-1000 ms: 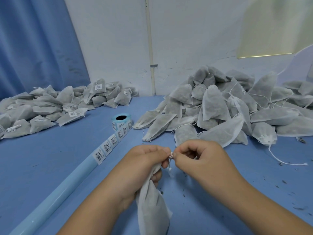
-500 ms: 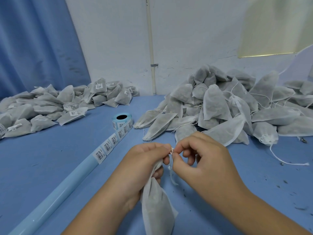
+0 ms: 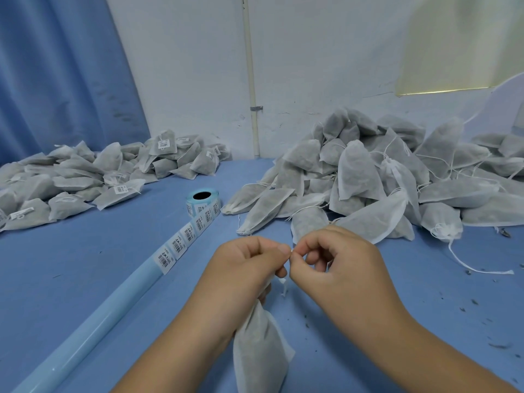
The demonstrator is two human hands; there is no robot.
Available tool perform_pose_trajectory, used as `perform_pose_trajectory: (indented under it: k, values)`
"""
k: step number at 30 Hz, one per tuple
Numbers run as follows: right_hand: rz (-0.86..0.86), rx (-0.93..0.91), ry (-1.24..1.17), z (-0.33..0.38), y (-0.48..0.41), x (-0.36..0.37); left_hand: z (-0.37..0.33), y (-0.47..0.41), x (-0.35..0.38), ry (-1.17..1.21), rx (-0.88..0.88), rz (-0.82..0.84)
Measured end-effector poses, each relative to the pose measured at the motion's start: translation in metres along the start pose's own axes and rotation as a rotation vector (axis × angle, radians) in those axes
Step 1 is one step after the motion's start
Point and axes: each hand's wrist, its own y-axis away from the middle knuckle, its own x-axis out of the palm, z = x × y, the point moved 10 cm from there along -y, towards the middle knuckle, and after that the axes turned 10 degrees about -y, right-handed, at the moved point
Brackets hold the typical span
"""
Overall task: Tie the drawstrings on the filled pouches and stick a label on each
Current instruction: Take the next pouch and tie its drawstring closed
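A filled white pouch (image 3: pixel 261 353) hangs from my left hand (image 3: pixel 246 268), which grips its gathered neck above the blue table. My right hand (image 3: pixel 334 265) pinches the white drawstring (image 3: pixel 284 283) right beside my left thumb; short string ends dangle between the two hands. A roll of barcode labels (image 3: pixel 202 204) stands further back, its strip (image 3: pixel 181 242) running toward me along the table. A heap of unlabelled pouches (image 3: pixel 368 177) lies at the right, and a pile of labelled pouches (image 3: pixel 99 177) at the left.
A pale blue backing strip (image 3: pixel 93 327) runs from the labels to the lower left corner. A loose drawstring (image 3: pixel 476 268) trails from the right heap. Dark crumbs (image 3: pixel 465 307) dot the table at right. A wall with a pipe (image 3: pixel 251 80) and a blue curtain (image 3: pixel 56 66) stand behind.
My hands stay together at the pouch neck. The right fingers have shifted on the string, and the pouch has swung slightly to the right below my left hand.
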Motion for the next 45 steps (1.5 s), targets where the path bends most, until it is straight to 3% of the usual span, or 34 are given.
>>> perform_pose_trajectory:
  k: [10, 17, 28, 38, 45]
  values:
    - [0.195, 0.41, -0.414, -0.036, -0.003, 0.012, -0.001, -0.004, -0.009, -0.042, 0.011, -0.017]
    - [0.295, 0.536, -0.916, -0.035, -0.005, 0.024, -0.004, -0.006, -0.018, -0.021, 0.059, -0.049]
    - [0.315, 0.676, -0.688, -0.063, 0.002, 0.027, -0.003, -0.006, -0.01, 0.013, 0.052, 0.001]
    - [0.448, 0.709, -0.68, -0.058, 0.01, 0.038, 0.001, -0.01, -0.012, 0.092, 0.037, 0.028]
    - [0.426, 0.673, -0.672, -0.058, 0.009, 0.037, 0.003, -0.011, -0.01, 0.099, 0.034, 0.057]
